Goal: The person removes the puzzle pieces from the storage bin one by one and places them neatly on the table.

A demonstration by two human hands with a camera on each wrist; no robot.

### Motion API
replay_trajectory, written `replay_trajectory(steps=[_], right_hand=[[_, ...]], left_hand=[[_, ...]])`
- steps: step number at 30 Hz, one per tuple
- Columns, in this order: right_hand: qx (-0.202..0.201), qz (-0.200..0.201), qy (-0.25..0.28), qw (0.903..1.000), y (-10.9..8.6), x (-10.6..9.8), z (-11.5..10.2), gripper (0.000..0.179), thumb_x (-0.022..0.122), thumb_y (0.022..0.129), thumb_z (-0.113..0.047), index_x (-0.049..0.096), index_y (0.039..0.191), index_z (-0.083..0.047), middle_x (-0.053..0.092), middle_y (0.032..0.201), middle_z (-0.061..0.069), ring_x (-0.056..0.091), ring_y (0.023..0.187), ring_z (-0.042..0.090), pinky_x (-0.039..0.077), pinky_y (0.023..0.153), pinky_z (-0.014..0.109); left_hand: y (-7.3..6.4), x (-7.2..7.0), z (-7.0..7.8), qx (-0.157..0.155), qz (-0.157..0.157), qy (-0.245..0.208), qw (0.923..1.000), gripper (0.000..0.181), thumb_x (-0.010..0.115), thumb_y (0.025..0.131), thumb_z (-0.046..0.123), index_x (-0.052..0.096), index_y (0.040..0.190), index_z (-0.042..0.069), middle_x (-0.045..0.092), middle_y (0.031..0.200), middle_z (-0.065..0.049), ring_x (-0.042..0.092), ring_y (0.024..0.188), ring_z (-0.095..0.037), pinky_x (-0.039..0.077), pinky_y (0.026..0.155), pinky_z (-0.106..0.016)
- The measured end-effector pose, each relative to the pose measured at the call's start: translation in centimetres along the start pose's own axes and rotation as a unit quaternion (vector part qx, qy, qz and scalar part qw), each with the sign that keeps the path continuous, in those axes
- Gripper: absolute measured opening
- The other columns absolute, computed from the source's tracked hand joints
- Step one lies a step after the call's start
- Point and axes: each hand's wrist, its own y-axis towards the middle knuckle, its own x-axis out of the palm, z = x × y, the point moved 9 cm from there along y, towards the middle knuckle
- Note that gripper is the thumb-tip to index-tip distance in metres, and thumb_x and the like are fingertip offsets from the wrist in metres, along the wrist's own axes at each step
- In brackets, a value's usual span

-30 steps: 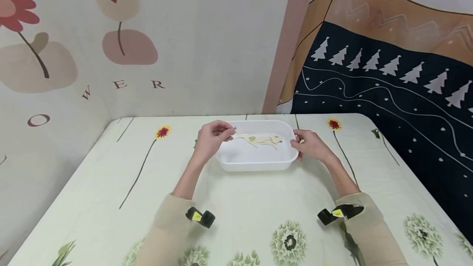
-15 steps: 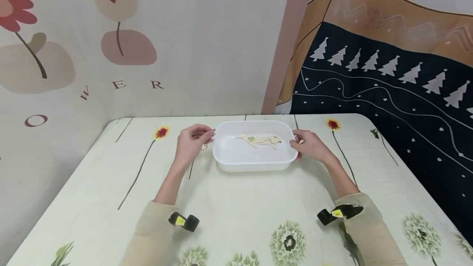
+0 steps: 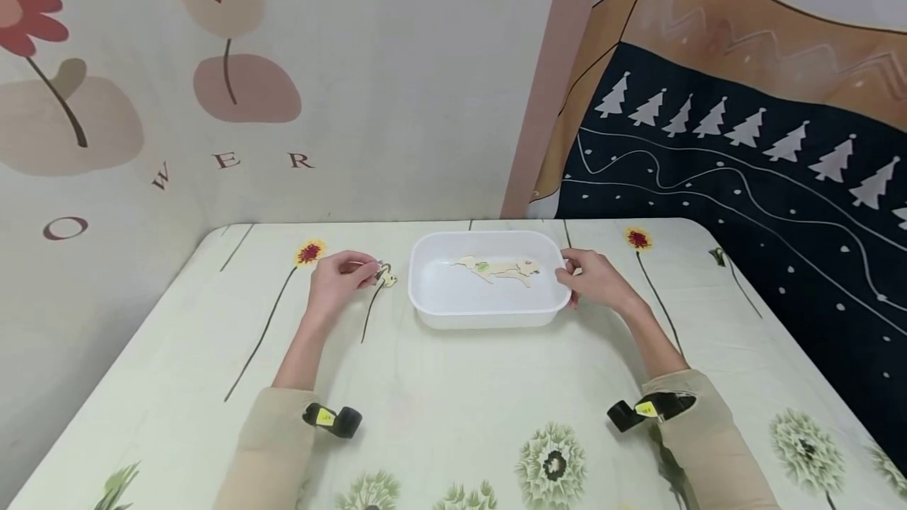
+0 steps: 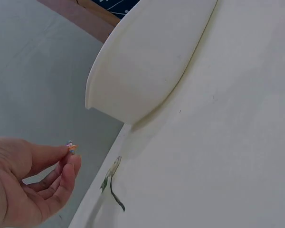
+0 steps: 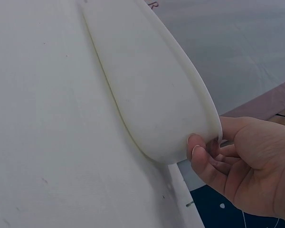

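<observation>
Beneath a pale wall (image 3: 411, 85), we see a worktop (image 3: 453, 392) with a flower print, broad enough to carry everything in hand. Toward its far side, a white tub (image 3: 489, 321) sits flat between the two hands, placed, we judge, so that both can reach it easily. At the tub's right end, the right hand (image 3: 595, 277) grips it, fingers curled around the edge, probably to steady so light-looking a thing. Left of the tub and apart from it, the left hand (image 3: 335, 283) pinches with thumb and fingers, a hold that seems to suit something tiny. Inside the tub, a cream shape (image 3: 503, 267) shows at the bottom; whether loose or printed, we cannot tell. Between the left fingertips, a bright bit (image 4: 71, 147) peeks out, too small to identify.
</observation>
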Motion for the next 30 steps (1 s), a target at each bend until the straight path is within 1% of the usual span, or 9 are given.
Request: replay_trajectory(steps=[4,7,10,15,19,23,27,30], right_hand=[[0.002,0.0,0.0,1.0,0.0,0.0,0.0,0.037,0.054,0.098,-0.008,0.056,0.133,0.005,0.058,0.084,0.01,0.064,0.059,0.019,0.047,0.055,0.025],[0.004,-0.001,0.0,1.0,-0.1,0.0,-0.1,0.039,0.055,0.098,-0.008,0.055,0.134,0.006,0.058,0.085,0.01,0.063,0.059,0.019,0.046,0.054,0.025],[0.007,0.001,-0.001,1.0,-0.1,0.0,-0.2,0.039,0.055,0.098,-0.008,0.054,0.135,0.006,0.058,0.085,0.011,0.063,0.06,0.019,0.046,0.054,0.025],[0.007,0.002,-0.003,1.0,-0.2,-0.1,-0.2,0.04,0.054,0.098,-0.009,0.054,0.136,0.005,0.059,0.085,0.011,0.063,0.059,0.019,0.046,0.054,0.025],[0.005,0.003,-0.002,1.0,-0.2,0.0,-0.1,0.041,0.055,0.098,-0.009,0.053,0.137,0.006,0.059,0.085,0.012,0.064,0.059,0.019,0.047,0.054,0.026],[0.002,0.001,-0.002,1.0,-0.1,0.1,-0.1,0.04,0.055,0.099,-0.01,0.053,0.136,0.006,0.059,0.086,0.011,0.064,0.06,0.019,0.047,0.055,0.026],[0.002,0.0,-0.003,1.0,-0.1,0.2,-0.1,0.04,0.055,0.1,-0.01,0.053,0.136,0.006,0.058,0.087,0.011,0.064,0.06,0.019,0.047,0.055,0.025],[0.003,0.0,-0.003,1.0,-0.1,0.1,0.0,0.041,0.055,0.1,-0.01,0.052,0.137,0.007,0.057,0.087,0.01,0.063,0.06,0.019,0.047,0.055,0.025]], left_hand=[[0.1,-0.4,-1.0,-0.025,-0.002,0.009,0.9997,0.026,0.068,0.098,0.013,0.068,0.114,-0.007,0.07,0.105,-0.019,0.07,0.08,-0.009,0.058,0.079,-0.025],[0.3,-0.5,-1.6,-0.035,-0.003,0.016,0.9992,0.025,0.068,0.098,0.012,0.068,0.114,-0.007,0.07,0.101,-0.017,0.07,0.08,-0.011,0.057,0.074,-0.022],[0.4,-0.5,-2.2,-0.045,-0.005,0.013,0.9989,0.023,0.067,0.097,0.009,0.068,0.113,-0.009,0.071,0.099,-0.016,0.07,0.078,-0.01,0.057,0.072,-0.021],[0.6,-0.4,-2.7,-0.058,-0.007,0.008,0.9983,0.022,0.065,0.098,0.006,0.067,0.113,-0.011,0.071,0.097,-0.015,0.069,0.074,-0.007,0.057,0.071,-0.02],[0.7,-0.5,-3.0,-0.061,-0.003,0.019,0.9979,0.022,0.064,0.099,0.007,0.068,0.113,-0.01,0.072,0.099,-0.017,0.069,0.073,-0.008,0.057,0.069,-0.02],[0.8,-0.7,-3.1,-0.059,0.003,0.04,0.9975,0.021,0.064,0.099,0.007,0.069,0.11,-0.01,0.072,0.1,-0.02,0.068,0.071,-0.008,0.056,0.067,-0.019],[0.8,-0.8,-3.2,-0.055,0.011,0.058,0.9967,0.02,0.064,0.099,0.007,0.069,0.11,-0.009,0.073,0.099,-0.02,0.068,0.069,-0.007,0.055,0.064,-0.018],[0.9,-0.9,-3.2,-0.049,0.01,0.057,0.9971,0.021,0.065,0.098,0.008,0.07,0.11,-0.009,0.073,0.098,-0.02,0.068,0.069,-0.007,0.055,0.064,-0.018]])
